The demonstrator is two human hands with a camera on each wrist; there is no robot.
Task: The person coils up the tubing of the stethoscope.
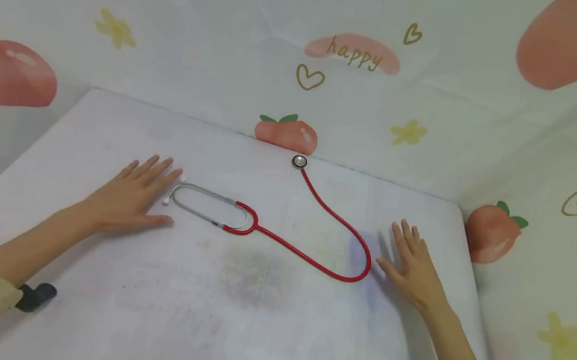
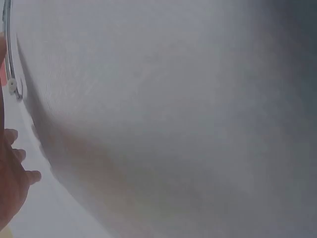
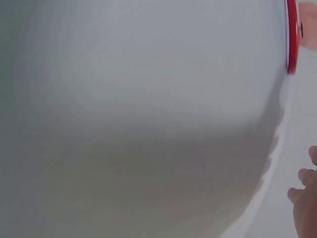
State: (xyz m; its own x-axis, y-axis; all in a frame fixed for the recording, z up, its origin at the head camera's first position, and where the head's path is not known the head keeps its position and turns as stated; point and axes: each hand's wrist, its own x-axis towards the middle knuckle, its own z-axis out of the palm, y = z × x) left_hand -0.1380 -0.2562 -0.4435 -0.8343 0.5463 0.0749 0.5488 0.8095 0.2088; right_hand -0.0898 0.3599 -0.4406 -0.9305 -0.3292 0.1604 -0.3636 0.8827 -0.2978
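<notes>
A stethoscope [image 1: 306,256] with red tubing lies on the white table, its tube bent in a loop toward the right. Its round metal chest piece [image 1: 299,162] is at the table's back edge, and the silver ear tubes [image 1: 205,191] with white ear tips point left. My left hand [image 1: 130,198] is spread beside the ear tips, fingers straight and holding nothing; in the left wrist view an ear tip [image 2: 12,86] shows near the fingers. To the right of the tube's bend, my right hand [image 1: 413,269] is held with fingers extended, nothing in it. The red tube [image 3: 292,39] appears at the right wrist view's edge.
The white tabletop [image 1: 166,322] has a greyish stain near the middle. Behind it and on the right hangs a pale cloth [image 1: 219,43] printed with peaches, flowers and hearts. Dark wrist devices [image 1: 36,297] are by both light yellow sleeves.
</notes>
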